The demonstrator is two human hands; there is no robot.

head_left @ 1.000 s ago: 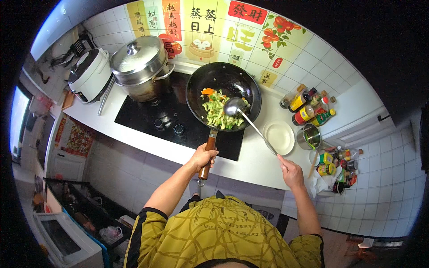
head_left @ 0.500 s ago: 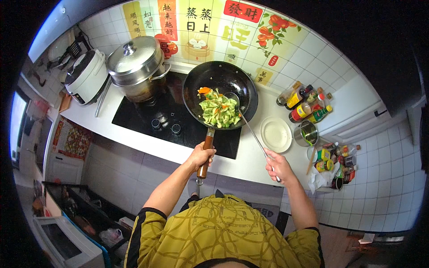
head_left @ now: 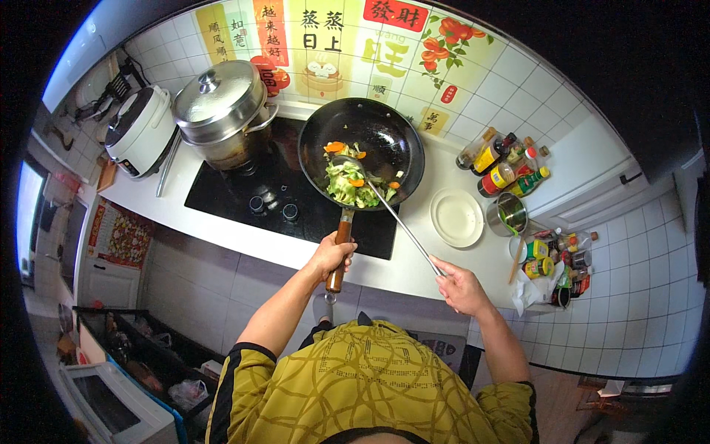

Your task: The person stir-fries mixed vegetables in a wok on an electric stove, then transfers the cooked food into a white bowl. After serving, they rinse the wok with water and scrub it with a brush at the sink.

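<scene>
A black wok [head_left: 388, 133] sits on the dark glass cooktop [head_left: 222, 189], its wooden handle pointing toward me. My left hand [head_left: 331, 255] is closed around that handle. Chopped green vegetables [head_left: 344, 181] with orange carrot slices [head_left: 335, 146] lie in the near left part of the wok. My right hand [head_left: 462, 287] grips the end of a long metal ladle [head_left: 403, 226], whose shaft slants over the wok's near right rim. The ladle's head is among the vegetables and partly hidden by them.
A cream plate [head_left: 456, 218] lies right of the wok, beside a metal pot [head_left: 507, 214]. Sauce bottles [head_left: 503, 166] and jars [head_left: 538, 266] crowd the right side. Left of the wok stand a lidded steamer pot [head_left: 222, 111] and a white rice cooker [head_left: 139, 133].
The ladle's head has swept left through the wok, pushing the vegetables left and bunching them. My right hand has shifted slightly, tilting the shaft more. The left hand keeps its hold.
</scene>
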